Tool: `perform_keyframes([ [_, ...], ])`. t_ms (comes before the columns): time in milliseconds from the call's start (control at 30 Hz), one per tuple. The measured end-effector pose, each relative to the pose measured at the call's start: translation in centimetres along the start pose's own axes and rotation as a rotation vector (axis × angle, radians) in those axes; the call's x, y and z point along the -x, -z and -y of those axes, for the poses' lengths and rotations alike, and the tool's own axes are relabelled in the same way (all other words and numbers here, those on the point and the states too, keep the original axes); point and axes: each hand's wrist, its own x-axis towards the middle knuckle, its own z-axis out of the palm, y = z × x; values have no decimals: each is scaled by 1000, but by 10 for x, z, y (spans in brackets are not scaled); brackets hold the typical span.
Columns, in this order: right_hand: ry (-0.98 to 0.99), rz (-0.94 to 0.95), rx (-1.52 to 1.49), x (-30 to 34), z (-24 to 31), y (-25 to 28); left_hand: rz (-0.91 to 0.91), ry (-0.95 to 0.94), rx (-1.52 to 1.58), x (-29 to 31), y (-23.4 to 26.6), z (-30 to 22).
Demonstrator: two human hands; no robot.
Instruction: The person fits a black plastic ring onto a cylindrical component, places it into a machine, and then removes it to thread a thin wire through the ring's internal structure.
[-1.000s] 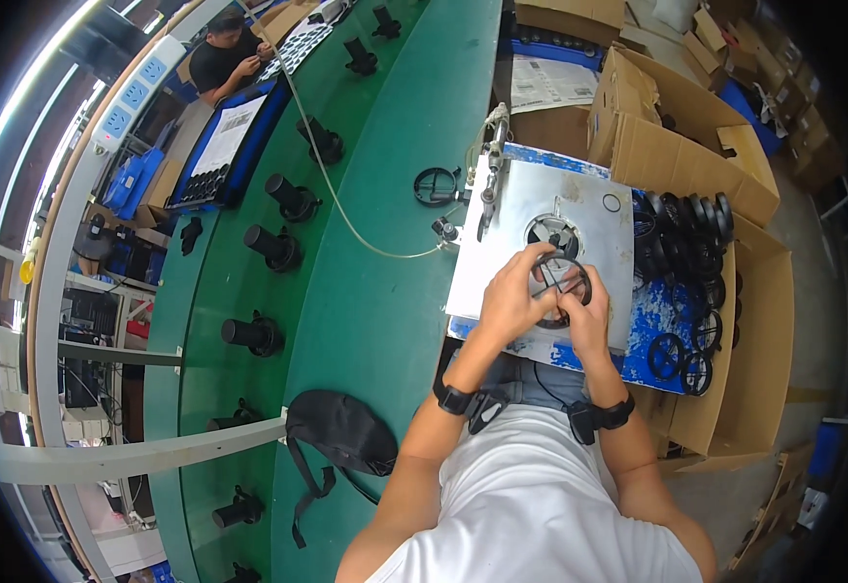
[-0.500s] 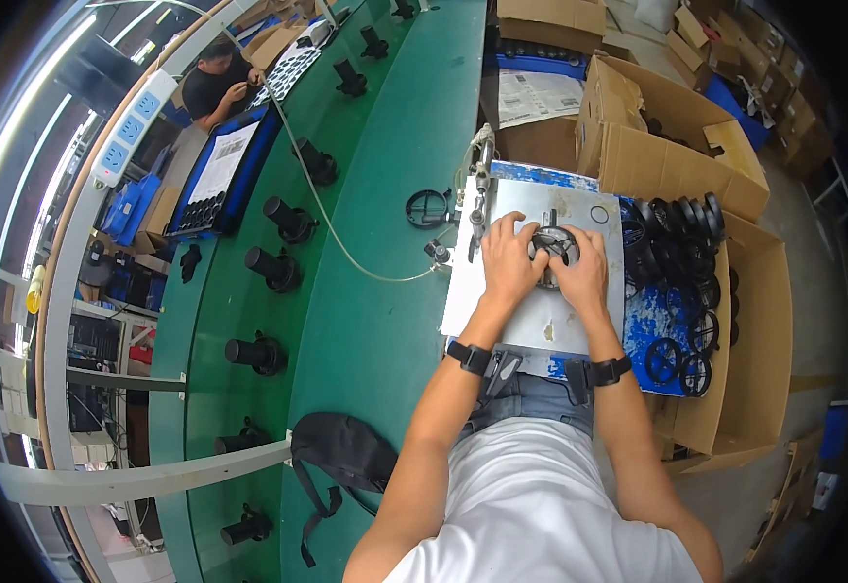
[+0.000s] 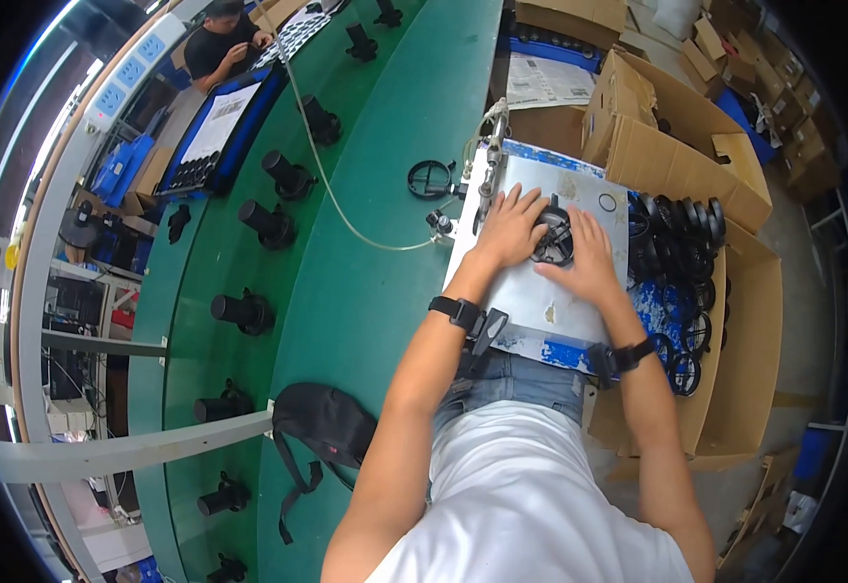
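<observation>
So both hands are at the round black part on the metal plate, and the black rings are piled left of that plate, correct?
No, the head view shows the black rings piled right of the metal plate. The left hand and right hand are at the round black part.

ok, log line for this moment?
left hand: open, left side of black ring; right hand: open, right side; ring: on metal plate; more black rings: piled right
</observation>
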Motion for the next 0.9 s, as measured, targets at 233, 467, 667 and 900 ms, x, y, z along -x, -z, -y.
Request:
perform_keyframes([
  [233,67,64,-37,-3,-8,-1,-138,100,66,46,-14,-27],
  [467,14,-63,-363,10,1,27,-83,111,63,48,-4,-28],
  [667,-212,229,46,-26,33,48,-122,135,54,45,-5,-26],
  [900,176,228,293,-34,14,29,-145,126,75,44,-10,-27],
])
